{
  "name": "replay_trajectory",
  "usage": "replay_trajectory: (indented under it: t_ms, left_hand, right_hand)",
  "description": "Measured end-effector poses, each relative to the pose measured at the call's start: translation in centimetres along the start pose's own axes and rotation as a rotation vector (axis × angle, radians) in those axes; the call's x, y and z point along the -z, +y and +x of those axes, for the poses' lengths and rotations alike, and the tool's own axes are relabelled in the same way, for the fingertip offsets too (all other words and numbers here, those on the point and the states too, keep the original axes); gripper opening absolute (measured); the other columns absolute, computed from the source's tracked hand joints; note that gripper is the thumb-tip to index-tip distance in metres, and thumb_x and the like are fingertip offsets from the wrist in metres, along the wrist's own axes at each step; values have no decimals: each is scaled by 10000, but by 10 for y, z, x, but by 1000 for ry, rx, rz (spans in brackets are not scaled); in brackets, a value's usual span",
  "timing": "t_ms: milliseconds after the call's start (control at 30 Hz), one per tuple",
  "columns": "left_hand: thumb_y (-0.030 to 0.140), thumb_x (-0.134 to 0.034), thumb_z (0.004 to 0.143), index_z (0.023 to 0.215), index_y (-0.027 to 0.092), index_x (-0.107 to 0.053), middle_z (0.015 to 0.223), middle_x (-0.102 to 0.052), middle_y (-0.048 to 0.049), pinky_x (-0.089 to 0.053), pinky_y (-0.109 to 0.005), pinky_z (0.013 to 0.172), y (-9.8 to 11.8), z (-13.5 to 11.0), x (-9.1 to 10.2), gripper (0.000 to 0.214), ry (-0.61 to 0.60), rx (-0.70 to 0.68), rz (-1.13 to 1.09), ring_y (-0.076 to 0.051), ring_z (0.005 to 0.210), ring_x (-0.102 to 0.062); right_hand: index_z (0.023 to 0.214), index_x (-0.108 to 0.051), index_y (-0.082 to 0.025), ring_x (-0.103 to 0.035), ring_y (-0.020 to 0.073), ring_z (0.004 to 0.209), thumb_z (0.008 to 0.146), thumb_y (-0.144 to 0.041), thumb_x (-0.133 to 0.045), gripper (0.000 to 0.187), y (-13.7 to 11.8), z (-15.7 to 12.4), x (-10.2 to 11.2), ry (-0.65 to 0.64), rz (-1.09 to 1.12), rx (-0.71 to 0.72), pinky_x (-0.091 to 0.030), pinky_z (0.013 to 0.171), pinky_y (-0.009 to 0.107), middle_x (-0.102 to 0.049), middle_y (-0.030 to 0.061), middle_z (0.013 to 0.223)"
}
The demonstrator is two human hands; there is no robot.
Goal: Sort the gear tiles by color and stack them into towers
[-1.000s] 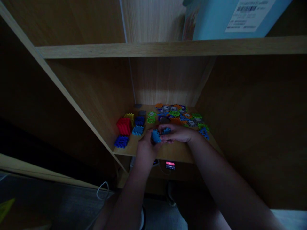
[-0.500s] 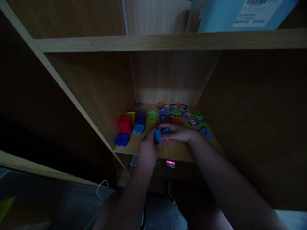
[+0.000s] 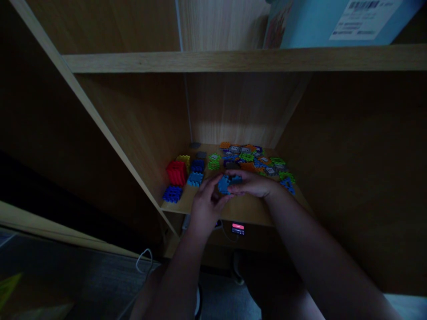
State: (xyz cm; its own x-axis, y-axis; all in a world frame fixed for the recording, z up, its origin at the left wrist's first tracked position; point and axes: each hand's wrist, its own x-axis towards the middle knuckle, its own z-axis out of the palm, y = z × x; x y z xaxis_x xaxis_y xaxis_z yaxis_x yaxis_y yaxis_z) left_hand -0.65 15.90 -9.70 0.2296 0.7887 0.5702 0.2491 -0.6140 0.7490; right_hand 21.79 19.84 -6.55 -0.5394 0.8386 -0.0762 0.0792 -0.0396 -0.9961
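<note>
Opened slightly since the earlier view, my left hand (image 3: 207, 208) cups the blue interlocking plastic pieces (image 3: 224, 184) at centre frame while my right hand (image 3: 252, 183) pinches them, apparently pressing them together above the wooden shelf (image 3: 247, 212).

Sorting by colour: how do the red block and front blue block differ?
The red block stands taller and boxier than the front blue block, which lies flatter. The red block sits farther back on the shelf; the front blue block nearer its front edge. Both have notched, grid-like plastic sides.
</note>
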Motion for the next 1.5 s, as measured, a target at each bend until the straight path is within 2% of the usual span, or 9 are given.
replay_trajectory:
  t_ms: [200, 367, 567, 733, 1000, 1100, 1233, 1367, 1500]
  left_hand:
    - [214, -861, 893, 1405, 274, -657, 1335, -680, -90, -577, -255, 659, -1, 1, 0, 554, -7, 42, -21, -96, 676, -617]
    - [224, -877, 874, 1387, 284, -665, 1246, -691, -66, -560, -252, 650, 0, 4, 3, 558, -47, 42, 2, -107, 690, -617]
    - [231, -870, 875, 1305, 265, -683, 1135, -673, -36, -529, -214, 580, -1, 2, 1, 470, -26, 64, -66, -87, 648, -602]
    - [265, -895, 860, 1285, 253, -687, 1260, -647, -64, -577, -225, 615, 0, 2, -1, 473, 5, 36, -119, -80, 678, -627]
    - [232, -902, 851, 1293, 252, -689, 1301, -651, -83, -598, -264, 671, 4, 1, -1, 491, -8, 12, -55, -114, 737, -655]
    - [265, -900, 853, 1294, 243, -687, 1204, -680, -61, -558, -241, 616, 3, 1, -2, 490, 2, 45, -58, -96, 666, -615]
    - [277, -922, 820, 1221, 227, -715, 1132, -693, -47, -541, -236, 614, 2, 1, -3, 454, -13, 100, -58, -104, 667, -614]
    - [315, -954, 787, 1170, 224, -722, 1162, -704, -59, -571, -272, 688, 3, 3, -4, 458, -94, 94, -63, -142, 760, -659]
    - [357, -958, 785, 1173, 225, -720, 1270, -691, -91, -585, -288, 718, 4, 4, -4, 475, -160, 69, -94, -170, 854, -695]
  right_hand:
    - [1221, -695, -208, -608, 104, 706, 776, -504, -928, 583, -3, -1, 2, -35, -92, -11, -473, 599, 196, -714, 4, 924]
    - [1175, -698, -204, -666, 135, 787, 776, -514, -923, 553, -3, -1, 2, -58, -131, -15, -514, 650, 218, -734, 16, 949]
    - [1127, -700, -206, -601, 111, 707, 778, -552, -914, 536, -1, 1, 1, -41, -126, -10, -465, 589, 210, -691, -2, 901]
    - [1090, -679, -192, -536, 85, 628, 865, -552, -848, 457, 1, 2, 0, -12, -55, 33, -417, 548, 199, -623, -25, 816]
    - [1007, -638, -198, -573, 83, 613, 821, -502, -900, 442, -6, -1, -4, 11, -10, 14, -453, 528, 187, -623, -35, 800]
    - [1069, -610, -233, -610, 111, 584, 859, -536, -849, 439, -2, 3, -4, 122, 161, 2, -515, 511, 220, -656, -27, 797]
    - [1102, -601, -252, -701, 151, 682, 855, -487, -846, 420, 3, 8, -1, 306, 305, 37, -629, 589, 286, -730, 13, 942]
    - [1072, -635, -241, -712, 154, 739, 825, -551, -877, 465, 1, 10, 0, 383, 166, 47, -645, 651, 299, -745, 20, 967]
    - [1005, -708, -217, -622, 117, 662, 812, -617, -862, 471, 2, 11, 2, 415, -102, 69, -499, 540, 220, -742, 10, 914]
